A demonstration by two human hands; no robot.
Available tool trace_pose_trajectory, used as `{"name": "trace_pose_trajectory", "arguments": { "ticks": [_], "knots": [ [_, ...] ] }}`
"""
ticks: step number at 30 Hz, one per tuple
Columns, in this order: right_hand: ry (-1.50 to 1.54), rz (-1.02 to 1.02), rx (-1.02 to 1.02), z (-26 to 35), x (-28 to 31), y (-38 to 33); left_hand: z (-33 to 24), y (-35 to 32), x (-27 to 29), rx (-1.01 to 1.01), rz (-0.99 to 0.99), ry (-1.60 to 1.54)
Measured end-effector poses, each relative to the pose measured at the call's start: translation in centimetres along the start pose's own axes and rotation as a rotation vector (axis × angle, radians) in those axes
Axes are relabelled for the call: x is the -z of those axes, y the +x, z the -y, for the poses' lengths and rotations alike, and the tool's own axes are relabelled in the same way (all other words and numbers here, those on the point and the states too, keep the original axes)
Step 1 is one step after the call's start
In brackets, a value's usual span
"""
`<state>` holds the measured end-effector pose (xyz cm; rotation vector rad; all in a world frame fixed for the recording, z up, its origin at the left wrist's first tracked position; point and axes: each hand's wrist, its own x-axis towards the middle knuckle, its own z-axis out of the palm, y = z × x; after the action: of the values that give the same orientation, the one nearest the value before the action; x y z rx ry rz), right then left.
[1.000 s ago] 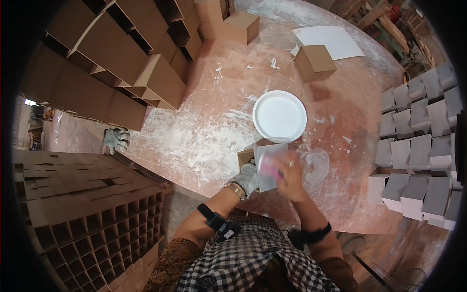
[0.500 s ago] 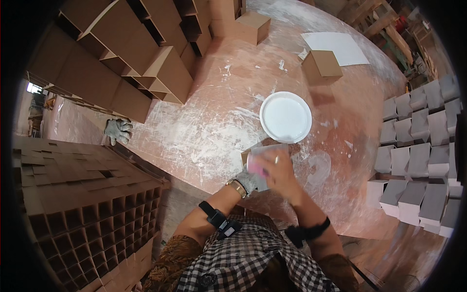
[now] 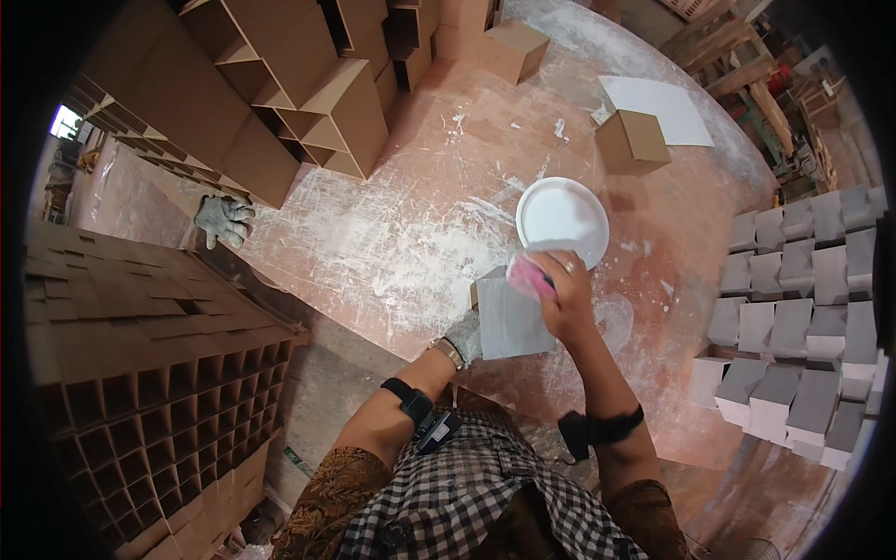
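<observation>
My right hand point(image 3: 571, 297), bare with a ring on one finger, is closed round a pink sponge point(image 3: 528, 277). The sponge is at the far edge of a small cardboard box point(image 3: 516, 325), whose upper face is coated wet grey-white. My left hand point(image 3: 466, 334), in a grey knitted glove, grips the left side of that box; its fingers are partly hidden. Just beyond the sponge stands a round white tub point(image 3: 551, 210) with white liquid in it.
Brown boxes point(image 3: 355, 112) are stacked at the far left, with a grid of cardboard cells point(image 3: 177, 411) nearer. A grey glove point(image 3: 224, 220) lies at the table's left edge. Past the tub are a brown box point(image 3: 632, 142) and white sheet point(image 3: 667, 107); coated boxes point(image 3: 793, 317) fill the right.
My right hand with the sponge has moved away from me and to the right, to the box's far edge near the tub. More of the coated face shows. My left hand stays at the box.
</observation>
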<state>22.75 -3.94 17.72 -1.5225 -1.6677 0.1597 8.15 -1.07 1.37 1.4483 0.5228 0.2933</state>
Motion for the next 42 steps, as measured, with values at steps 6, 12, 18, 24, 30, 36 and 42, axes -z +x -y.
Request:
{"name": "trace_pose_trajectory", "arguments": {
  "ticks": [6,12,18,24,30,36,42],
  "knots": [
    [-0.125,0.160,0.117,0.8,-1.1,-3.0,0.3,-0.6,0.2,-0.001,0.005,0.024],
    [0.017,0.336,0.005,5.0,1.8,-12.1,0.0,-1.3,0.1,0.002,0.040,0.053],
    [-0.020,0.091,-0.001,4.3,3.5,-5.9,-0.5,-1.0,0.4,-0.011,0.024,0.067],
    [-0.106,0.081,-0.053,-0.4,-0.6,0.1,-0.8,-0.3,-0.3,-0.029,0.029,0.064],
    [-0.050,0.279,-0.039,3.4,1.2,-7.5,-0.7,-1.1,0.3,-0.019,0.019,0.080],
    [0.094,0.137,-0.067,5.3,2.9,-10.5,-1.0,-1.0,0.0,-0.035,0.046,0.073],
    [-0.028,0.149,-0.053,2.1,1.0,-0.9,-1.2,-0.7,0.1,-0.048,0.024,0.060]
  ]
}}
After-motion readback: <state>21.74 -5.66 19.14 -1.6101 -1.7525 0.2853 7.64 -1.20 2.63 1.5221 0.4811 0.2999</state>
